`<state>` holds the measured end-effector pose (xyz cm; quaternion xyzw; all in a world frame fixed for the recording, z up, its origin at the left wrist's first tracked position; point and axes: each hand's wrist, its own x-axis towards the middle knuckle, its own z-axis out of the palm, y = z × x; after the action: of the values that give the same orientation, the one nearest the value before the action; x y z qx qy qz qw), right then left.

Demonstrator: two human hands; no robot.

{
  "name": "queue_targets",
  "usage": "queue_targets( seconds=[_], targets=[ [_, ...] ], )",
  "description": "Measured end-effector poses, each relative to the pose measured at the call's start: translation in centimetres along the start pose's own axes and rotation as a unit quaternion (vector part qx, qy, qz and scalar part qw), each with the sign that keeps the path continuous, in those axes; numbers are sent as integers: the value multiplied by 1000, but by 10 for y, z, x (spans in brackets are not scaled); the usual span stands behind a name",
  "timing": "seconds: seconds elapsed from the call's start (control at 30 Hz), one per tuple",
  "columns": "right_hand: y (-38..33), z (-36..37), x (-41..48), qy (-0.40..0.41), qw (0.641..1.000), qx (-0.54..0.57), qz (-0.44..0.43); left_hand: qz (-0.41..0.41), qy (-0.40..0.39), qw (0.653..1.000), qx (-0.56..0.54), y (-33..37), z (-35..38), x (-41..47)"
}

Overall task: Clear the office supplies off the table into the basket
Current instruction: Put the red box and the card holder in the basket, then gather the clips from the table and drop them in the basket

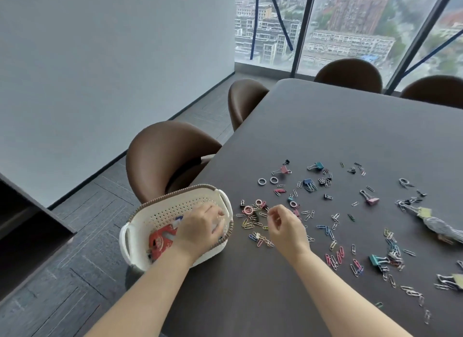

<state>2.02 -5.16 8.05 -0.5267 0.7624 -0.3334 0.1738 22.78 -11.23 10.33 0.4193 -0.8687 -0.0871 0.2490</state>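
A white perforated plastic basket (160,212) with a brown woven rim sits at the table's left edge, lower left of centre in the frame, partly overhanging the dark brown tabletop (338,126). The left hand (200,227) hangs over the basket's right half, knuckles up and fingers curled downward inside the rim; whether it grips anything cannot be told. Below it in the basket lies a red flat item (160,241) with white markings, its writing too blurred to read.

The right hand (288,227) hovers just right of the basket, thumb and forefinger pinched together at the tips, though nothing between them can be made out. Directly beyond those fingertips lies a cluster of coloured wire paper clips (253,222) and pink metal rings (248,209). Further clips spread across the frame's right half, among them a teal binder clip (317,165), a pink binder clip (284,170) and two silver rings (268,180).
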Motion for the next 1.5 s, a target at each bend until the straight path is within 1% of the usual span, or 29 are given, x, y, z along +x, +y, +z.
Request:
queue_targets(
  seconds=[0.07, 0.13, 0.23, 0.33, 0.4, 0.47, 0.57, 0.63, 0.73, 0.8, 0.97, 1.17, 1.23, 1.3, 1.4, 1.5],
  targets=[
    [29, -17, -5, 12, 999, -24, 32, 49, 15, 999, 5, 29, 22, 11],
    [59, -30, -12, 13, 997, -48, 65, 84, 12, 996, 23, 54, 48, 19],
    [99, -45, -24, 5, 991, -91, 102, 69, -35, 997, 18, 77, 91, 24],
    [131, -51, -34, 1, 983, -120, 136, 5, -141, 989, 51, 81, 131, 22],
    [149, -51, -39, -2, 974, -156, 162, -60, -235, 966, 92, 74, 151, 19],
    [165, -48, -43, -40, 958, -212, 191, -122, -281, 942, 138, 65, 166, 16],
    [181, -40, -46, -107, 934, -257, 224, -212, -299, 917, 159, 55, 177, 15],
    [185, -35, -41, -121, 930, -262, 226, -258, -286, 910, 150, 50, 180, 19],
    [186, -29, -24, -131, 930, -271, 210, -290, -273, 905, 148, 42, 185, 30],
    [186, -25, -8, -136, 931, -278, 195, -282, -274, 907, 152, 38, 190, 38],
    [187, -16, 26, -141, 933, -287, 166, -207, -255, 936, 130, 35, 199, 55],
    [185, -18, 32, -127, 952, -240, 144, -97, -289, 949, 73, 48, 208, 68],
    [182, -21, 24, -123, 955, -233, 139, -76, -300, 947, 83, 51, 206, 63],
    [179, -22, 14, -133, 948, -251, 144, -78, -301, 944, 111, 51, 204, 55],
    [178, -18, 6, -160, 932, -280, 165, -114, -307, 934, 142, 50, 202, 53],
    [179, -12, 21, -156, 928, -281, 188, -136, -300, 933, 146, 46, 208, 70]
  ],
)
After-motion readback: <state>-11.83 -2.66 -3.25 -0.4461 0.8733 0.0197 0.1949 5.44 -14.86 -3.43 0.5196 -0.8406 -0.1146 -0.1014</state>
